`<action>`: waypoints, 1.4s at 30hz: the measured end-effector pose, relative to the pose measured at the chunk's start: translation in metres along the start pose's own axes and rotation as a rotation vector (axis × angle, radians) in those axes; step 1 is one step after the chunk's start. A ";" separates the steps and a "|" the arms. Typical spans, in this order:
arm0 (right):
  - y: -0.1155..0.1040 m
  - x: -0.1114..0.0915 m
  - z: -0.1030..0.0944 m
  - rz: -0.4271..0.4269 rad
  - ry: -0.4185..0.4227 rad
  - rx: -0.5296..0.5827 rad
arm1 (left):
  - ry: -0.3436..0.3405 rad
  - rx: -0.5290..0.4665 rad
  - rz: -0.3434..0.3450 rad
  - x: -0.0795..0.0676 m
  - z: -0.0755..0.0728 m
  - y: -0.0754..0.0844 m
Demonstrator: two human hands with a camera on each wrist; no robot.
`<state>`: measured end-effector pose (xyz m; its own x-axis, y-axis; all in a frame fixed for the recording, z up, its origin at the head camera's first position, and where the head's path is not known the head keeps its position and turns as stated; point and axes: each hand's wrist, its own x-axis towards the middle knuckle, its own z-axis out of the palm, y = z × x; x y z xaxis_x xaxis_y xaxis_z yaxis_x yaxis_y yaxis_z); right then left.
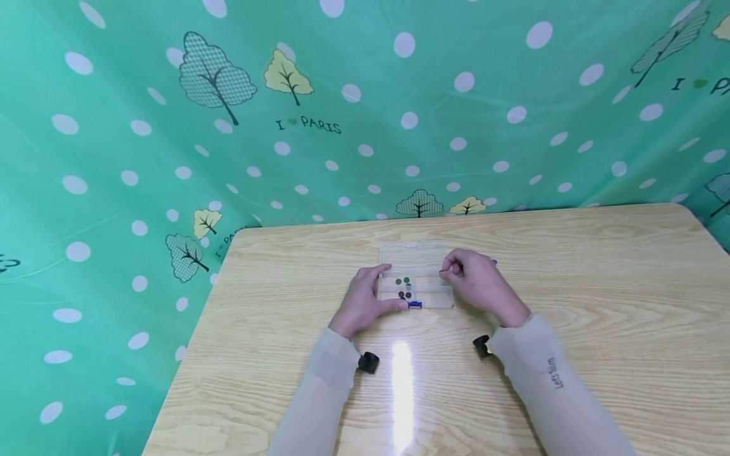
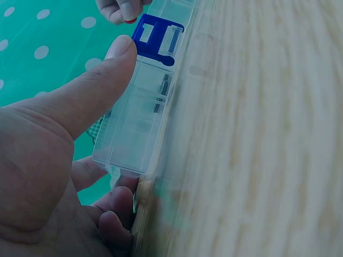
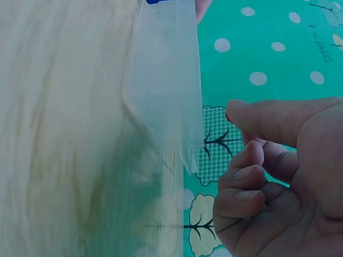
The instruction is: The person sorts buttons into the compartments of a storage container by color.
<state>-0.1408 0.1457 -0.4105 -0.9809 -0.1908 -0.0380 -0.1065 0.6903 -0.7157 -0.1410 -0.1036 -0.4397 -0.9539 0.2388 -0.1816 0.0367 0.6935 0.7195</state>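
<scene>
A clear plastic box (image 1: 436,299) stands on the table with its lid (image 1: 413,256) folded back. My left hand (image 1: 365,296) grips the box's left end, thumb along the front beside a blue latch (image 2: 158,38), fingers around the far side. Inside, at the left, lie several small green discs (image 1: 407,280) and dark discs (image 1: 408,295), parted by a divider. Between thumb and index finger, my right hand (image 1: 479,278) pinches a small red piece (image 3: 228,116) over the box's right end. Most of that piece is hidden by the fingertips.
The wood-grain table (image 1: 274,354) carries the box near its back edge. A small purple thing (image 1: 494,261) shows just behind the right hand. Green dotted cloth (image 1: 342,126) hangs behind the table and at its left.
</scene>
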 end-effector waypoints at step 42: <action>-0.007 0.011 0.020 0.016 -0.018 -0.092 | 0.002 -0.014 0.012 0.002 0.001 -0.002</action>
<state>-0.1474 0.1243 -0.4199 -0.9796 -0.1910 -0.0624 -0.1059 0.7545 -0.6477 -0.1427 -0.1045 -0.4423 -0.9542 0.2452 -0.1715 0.0436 0.6809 0.7311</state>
